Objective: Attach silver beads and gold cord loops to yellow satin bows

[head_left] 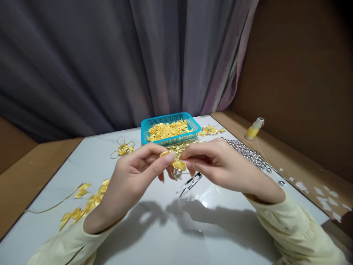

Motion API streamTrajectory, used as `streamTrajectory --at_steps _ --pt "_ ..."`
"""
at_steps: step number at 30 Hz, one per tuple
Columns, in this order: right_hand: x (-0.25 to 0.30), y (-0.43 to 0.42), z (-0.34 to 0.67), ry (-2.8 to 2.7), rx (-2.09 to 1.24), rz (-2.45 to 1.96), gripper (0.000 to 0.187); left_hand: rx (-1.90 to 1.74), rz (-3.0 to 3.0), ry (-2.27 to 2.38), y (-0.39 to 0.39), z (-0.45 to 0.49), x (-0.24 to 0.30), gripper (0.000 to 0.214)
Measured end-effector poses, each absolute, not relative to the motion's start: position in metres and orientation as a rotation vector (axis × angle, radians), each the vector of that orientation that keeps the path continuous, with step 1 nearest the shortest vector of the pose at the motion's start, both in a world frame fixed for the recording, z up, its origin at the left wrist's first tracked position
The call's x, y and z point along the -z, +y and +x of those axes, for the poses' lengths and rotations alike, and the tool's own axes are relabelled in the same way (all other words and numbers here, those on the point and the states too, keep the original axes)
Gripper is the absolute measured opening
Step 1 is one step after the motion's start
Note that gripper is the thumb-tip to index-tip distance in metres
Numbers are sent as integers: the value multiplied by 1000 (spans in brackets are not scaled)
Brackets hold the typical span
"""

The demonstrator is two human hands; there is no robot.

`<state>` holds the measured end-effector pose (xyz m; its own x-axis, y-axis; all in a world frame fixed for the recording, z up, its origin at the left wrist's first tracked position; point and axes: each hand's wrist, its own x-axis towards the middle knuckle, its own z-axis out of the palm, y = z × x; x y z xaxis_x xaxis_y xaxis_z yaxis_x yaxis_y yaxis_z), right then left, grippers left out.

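Between my two hands, above the white table, is a yellow ribbon bow (179,165) with a silver bell (177,172) hanging under it. My left hand (140,167) pinches the bow's left part between thumb and fingers. At its right end, the thumb and fingertips of my right hand (213,162) are closed on the bow; whether they also grip a thread or wire is too small to tell. Just below my fingers lie metal thread snips (190,184). Behind my hands is a bundle of gold wire ties (180,147), partly hidden.
A blue basket (142,132) holding many yellow bows stands at the back. Silver bells (246,151) spread to the right, near a yellow thread spool (254,129). Joined bows (93,200) lie left; a bow-and-bell piece (124,148) lies behind. White scraps (302,187) litter the right edge.
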<state>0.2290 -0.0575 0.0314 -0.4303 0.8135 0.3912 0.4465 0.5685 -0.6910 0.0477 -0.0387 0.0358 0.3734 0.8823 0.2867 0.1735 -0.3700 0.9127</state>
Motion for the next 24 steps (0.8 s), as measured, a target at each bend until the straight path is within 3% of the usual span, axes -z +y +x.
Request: streamTrajectory --at_steps 15,24 --pt "-23 -52 224 -1984 -731 -978 20 -857 1881 801 -37 39 -33 9" --pt "-21 -50 220 -1890 -723 -999 21 -1029 1872 739 -43 41 -28 9"
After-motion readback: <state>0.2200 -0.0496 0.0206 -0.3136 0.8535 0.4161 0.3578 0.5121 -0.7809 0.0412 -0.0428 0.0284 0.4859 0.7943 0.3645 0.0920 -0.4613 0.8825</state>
